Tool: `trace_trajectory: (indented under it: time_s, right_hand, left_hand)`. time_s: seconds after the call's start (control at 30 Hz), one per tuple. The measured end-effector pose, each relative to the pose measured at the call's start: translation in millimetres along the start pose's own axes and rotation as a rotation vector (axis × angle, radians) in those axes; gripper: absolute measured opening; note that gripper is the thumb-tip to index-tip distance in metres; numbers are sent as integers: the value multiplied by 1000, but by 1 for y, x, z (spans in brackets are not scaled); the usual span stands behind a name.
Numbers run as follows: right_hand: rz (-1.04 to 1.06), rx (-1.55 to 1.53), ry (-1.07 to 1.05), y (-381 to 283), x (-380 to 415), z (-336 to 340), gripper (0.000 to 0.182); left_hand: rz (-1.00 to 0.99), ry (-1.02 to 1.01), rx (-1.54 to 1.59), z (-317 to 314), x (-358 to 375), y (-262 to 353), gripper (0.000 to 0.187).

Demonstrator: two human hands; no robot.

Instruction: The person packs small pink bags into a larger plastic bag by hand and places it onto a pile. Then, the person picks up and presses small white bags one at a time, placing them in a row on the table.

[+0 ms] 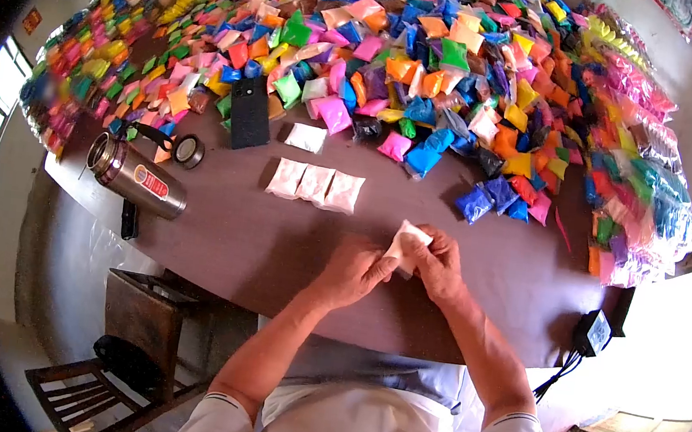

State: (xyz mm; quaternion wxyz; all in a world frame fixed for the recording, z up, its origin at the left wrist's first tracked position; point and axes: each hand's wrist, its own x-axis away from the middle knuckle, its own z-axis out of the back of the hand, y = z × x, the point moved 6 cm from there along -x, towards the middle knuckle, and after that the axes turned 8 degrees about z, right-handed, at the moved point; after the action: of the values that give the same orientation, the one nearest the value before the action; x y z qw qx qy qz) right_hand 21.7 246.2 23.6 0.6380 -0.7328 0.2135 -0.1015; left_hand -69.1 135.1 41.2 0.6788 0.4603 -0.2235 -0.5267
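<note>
Between my two hands, above the near part of the brown table (236,221), is a small pale pink-white packet (408,241). My left hand (360,266) pinches its lower left edge between thumb and fingers. On the packet's right side, my right hand (439,262) grips with the thumb on top and fingers curled behind. Just beyond my hands lie three joined pale pink packets (315,185) in a row, flat on the table. A single white packet (306,137) rests behind them.
A heap of small colourful packets (428,73) covers the far side. Blue packets (475,203) lie nearer on the right. To the left are a dark phone (250,113), a steel flask (143,182) lying tilted and its lid (188,150). A black cabled device (592,333) sits at the right edge.
</note>
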Motion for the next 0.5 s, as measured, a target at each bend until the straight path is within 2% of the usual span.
trace_trajectory:
  time_s: [0.07, 0.1, 0.2, 0.27, 0.3, 0.37, 0.43, 0.5]
  right_hand:
    - [-99, -63, 265, -2, -3, 12, 28]
    - [-10, 27, 300, -8, -11, 16, 29]
    - [8, 156, 257, -12, -34, 16, 32]
    - [-38, 487, 123, -2, -53, 13, 38]
    - [-35, 489, 122, -4, -61, 11, 38]
    - [-123, 812, -46, -3, -75, -3, 46]
    - [-101, 842, -6, -3, -80, -8, 46]
    - [272, 938, 87, -17, -82, -14, 46]
  left_hand:
    - [6, 31, 5, 2, 3, -1, 40]
    - [13, 40, 2, 2, 4, -2, 40]
    - [-32, 8, -167, 0, 5, 1, 38]
    - [-53, 8, -185, -1, 4, 1, 38]
    - [-74, 3, -202, -2, 4, 2, 38]
    - [-86, 26, -185, -2, 4, 4, 37]
    - [-95, 47, -167, -2, 5, 3, 37]
    - [-103, 72, -171, -3, 5, 0, 36]
